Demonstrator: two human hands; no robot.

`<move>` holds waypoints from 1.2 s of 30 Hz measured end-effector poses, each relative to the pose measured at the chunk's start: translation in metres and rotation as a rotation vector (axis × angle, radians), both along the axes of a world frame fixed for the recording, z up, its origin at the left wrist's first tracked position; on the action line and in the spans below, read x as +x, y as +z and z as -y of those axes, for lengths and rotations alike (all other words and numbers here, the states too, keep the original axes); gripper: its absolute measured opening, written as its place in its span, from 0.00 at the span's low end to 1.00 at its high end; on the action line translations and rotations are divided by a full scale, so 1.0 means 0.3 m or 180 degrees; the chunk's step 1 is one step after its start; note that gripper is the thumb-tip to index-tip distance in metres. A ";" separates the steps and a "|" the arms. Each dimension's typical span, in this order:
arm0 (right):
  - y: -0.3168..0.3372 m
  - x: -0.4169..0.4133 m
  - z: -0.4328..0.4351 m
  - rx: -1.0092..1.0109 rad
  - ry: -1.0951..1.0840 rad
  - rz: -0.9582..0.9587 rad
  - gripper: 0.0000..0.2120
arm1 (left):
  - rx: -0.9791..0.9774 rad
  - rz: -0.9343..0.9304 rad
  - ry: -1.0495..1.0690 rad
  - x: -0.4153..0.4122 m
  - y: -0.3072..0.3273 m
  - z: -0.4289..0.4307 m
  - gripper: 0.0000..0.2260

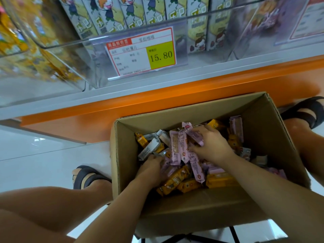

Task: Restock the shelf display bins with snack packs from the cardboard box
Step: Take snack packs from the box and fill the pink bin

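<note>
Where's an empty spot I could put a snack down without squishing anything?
The white floor left of the box is bare, between the orange base and the sandal. A thin shelf strip runs bare before the bins. Inside the box is crowded: packs cover the bottom, and the left hand and right hand are among them.

Bright, even indoor light, with pale glare on the white floor (pixel 35 155) and the clear plastic bins (pixel 57 46). Wide-angle distortion bows the orange shelf base (pixel 175 95) and smears the yellow packets (pixel 10 37) at the left edge, while the price tag (pixel 140 53) reads fairly sharp. The near wall of the cardboard box (pixel 192 207) lies in soft shadow, and the left hand (pixel 150 163) among the snack packs (pixel 175 148) is slightly blurred.
</note>
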State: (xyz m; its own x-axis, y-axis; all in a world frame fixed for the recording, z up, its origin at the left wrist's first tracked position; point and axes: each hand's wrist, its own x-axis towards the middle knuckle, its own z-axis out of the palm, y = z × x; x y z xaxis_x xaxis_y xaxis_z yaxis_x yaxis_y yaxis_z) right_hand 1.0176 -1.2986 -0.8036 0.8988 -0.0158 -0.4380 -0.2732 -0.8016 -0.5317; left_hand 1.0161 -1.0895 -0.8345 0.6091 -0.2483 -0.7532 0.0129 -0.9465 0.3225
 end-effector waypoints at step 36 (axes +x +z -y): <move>-0.035 -0.019 -0.013 0.0485 -0.0284 -0.0871 0.38 | -0.0264 -0.0387 -0.0029 0.148 0.270 -0.022 0.39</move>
